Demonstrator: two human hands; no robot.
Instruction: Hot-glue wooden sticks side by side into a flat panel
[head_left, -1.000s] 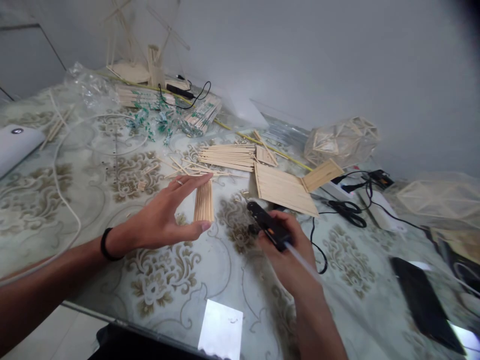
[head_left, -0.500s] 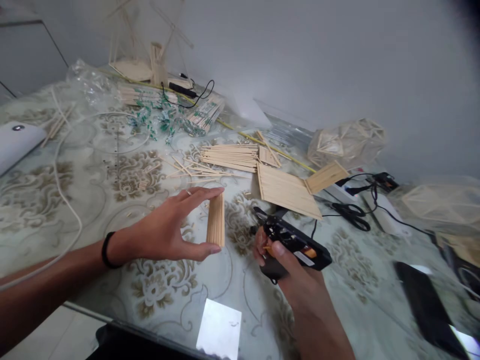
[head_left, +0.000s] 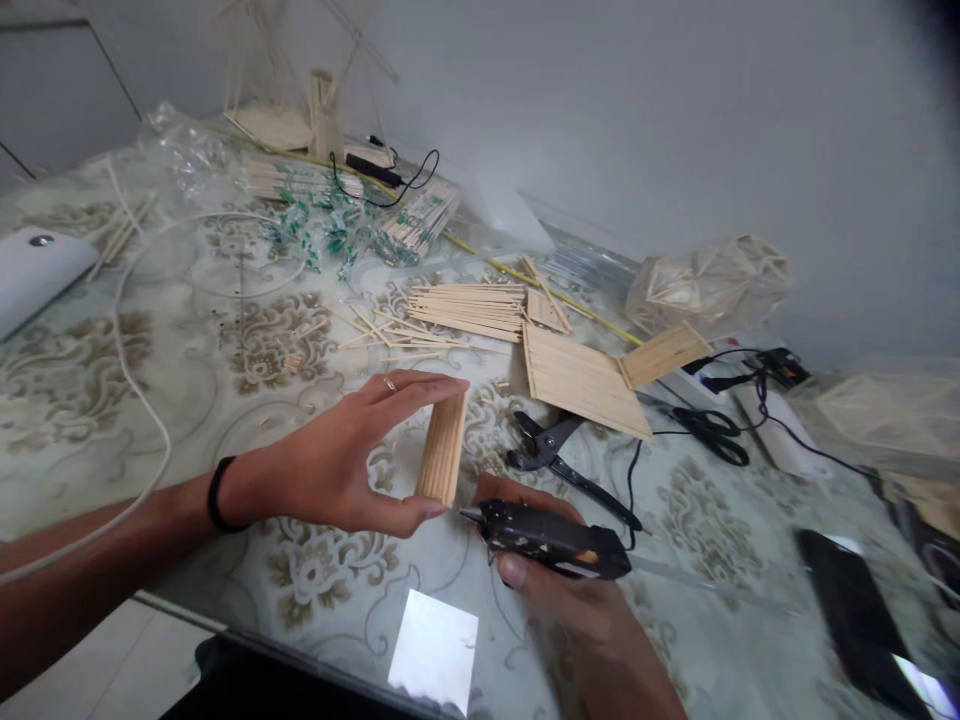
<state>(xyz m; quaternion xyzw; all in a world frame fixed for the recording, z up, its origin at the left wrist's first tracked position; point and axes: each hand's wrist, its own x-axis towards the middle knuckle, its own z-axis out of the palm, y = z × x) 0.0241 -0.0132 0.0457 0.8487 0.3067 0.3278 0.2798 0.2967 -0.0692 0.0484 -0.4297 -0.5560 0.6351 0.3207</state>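
Observation:
My left hand [head_left: 337,455] grips a small panel of wooden sticks [head_left: 442,450] by its two ends, between thumb and fingers, above the table. My right hand [head_left: 570,590] is wrapped round a black hot glue gun [head_left: 551,537]. Its metal nozzle points left, close to the lower end of the panel; whether they touch I cannot tell. A clear glue stick [head_left: 712,585] juts from the gun's back. Just beyond the gun lie black-handled cutting pliers [head_left: 574,465]. A larger stick panel [head_left: 577,375] with a raised side piece [head_left: 666,355] rests further back.
Loose wooden sticks [head_left: 465,308] lie mid-table, with wrapped stick bundles [head_left: 420,222] behind. Black scissors [head_left: 709,432], a power strip [head_left: 780,430] and a phone [head_left: 862,615] are on the right. A stick framework [head_left: 712,280] stands by the wall. A white cable [head_left: 124,350] crosses the left side.
The glue gun has turned and moved left, so its nozzle now lies near the panel's lower end. The pliers have come into fuller view. The panel is slightly more tilted.

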